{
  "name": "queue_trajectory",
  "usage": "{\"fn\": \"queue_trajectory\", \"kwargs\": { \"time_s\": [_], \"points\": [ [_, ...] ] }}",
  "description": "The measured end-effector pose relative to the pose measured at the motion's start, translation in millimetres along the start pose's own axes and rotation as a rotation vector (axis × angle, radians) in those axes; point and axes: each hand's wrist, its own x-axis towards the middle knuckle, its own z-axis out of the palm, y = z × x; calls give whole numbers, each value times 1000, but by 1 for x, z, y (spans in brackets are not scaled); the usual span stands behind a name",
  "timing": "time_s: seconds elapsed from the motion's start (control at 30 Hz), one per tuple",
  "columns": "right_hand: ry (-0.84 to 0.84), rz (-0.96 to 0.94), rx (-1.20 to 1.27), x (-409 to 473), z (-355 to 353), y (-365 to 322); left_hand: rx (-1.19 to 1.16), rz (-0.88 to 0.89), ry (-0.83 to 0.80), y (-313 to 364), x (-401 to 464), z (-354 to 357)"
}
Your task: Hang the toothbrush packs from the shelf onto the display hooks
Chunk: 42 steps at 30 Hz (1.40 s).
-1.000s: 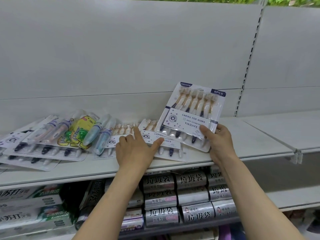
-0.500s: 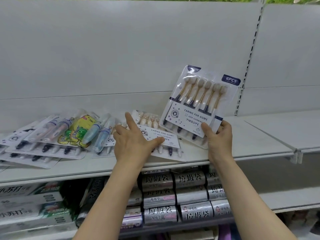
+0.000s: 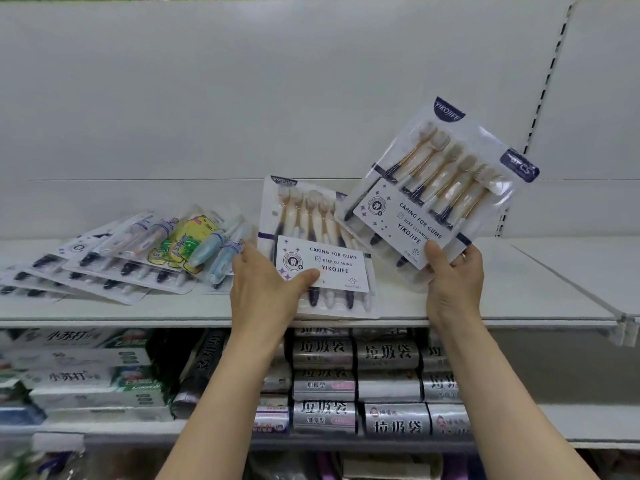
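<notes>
My right hand (image 3: 453,275) grips the lower edge of a clear six-brush toothbrush pack (image 3: 436,188), tilted right and raised off the grey shelf (image 3: 519,299). My left hand (image 3: 266,289) pinches a second pack of the same kind (image 3: 311,244) by its lower left corner, thumb on its white label; its top end is tipped up from the shelf. More toothbrush packs (image 3: 114,268) lie fanned out at the left of the shelf, with a yellow-green pack (image 3: 183,244) on top. No display hooks are in view.
A bare grey back panel (image 3: 277,98) rises behind the shelf, with a slotted upright (image 3: 540,105) at the right. The shelf below holds toothpaste boxes (image 3: 86,375) at the left and silver bag rolls (image 3: 363,375) in the middle.
My right hand has lifted its pack higher and tilted it to the right. My left hand has taken hold of the second pack and raised its top end off the shelf.
</notes>
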Motion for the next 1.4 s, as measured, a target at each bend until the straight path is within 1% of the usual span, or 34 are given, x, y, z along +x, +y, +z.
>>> {"fn": "queue_trajectory", "kwargs": {
  "time_s": [0.1,0.17,0.23,0.33,0.47,0.53,0.7,0.77,0.9,1.03,1.13,1.27,1.4],
  "points": [
    [-47,48,99,1,-3,-1,-98,-46,22,-4,-11,-7],
    [-95,68,134,-3,-3,-3,-123,-70,28,-6,-18,-14],
    [-156,67,143,-10,-1,-6,-150,-97,12,-16,-23,-21],
    [-185,68,145,-20,4,-8,-268,-137,7,-37,-29,-37],
    [-215,10,93,-51,29,-17,-451,-140,74,-64,-38,-75],
    [-231,-11,78,-77,51,-21,-494,-129,118,-80,-44,-104],
    [-272,-41,50,-165,116,-16,-518,-83,186,-141,-65,-201],
    [-273,-20,56,-203,144,0,-525,-61,212,-174,-76,-250],
    [-329,30,36,-290,213,39,-569,-80,278,-247,-101,-352],
    [-465,58,18,-382,285,75,-569,-106,365,-305,-124,-449],
    [-560,123,16,-445,334,98,-562,-160,461,-342,-138,-513],
    [-663,185,-27,-516,404,127,-577,-205,592,-393,-143,-584],
    [-784,220,-23,-586,488,170,-598,-213,681,-456,-136,-653]
  ]
}}
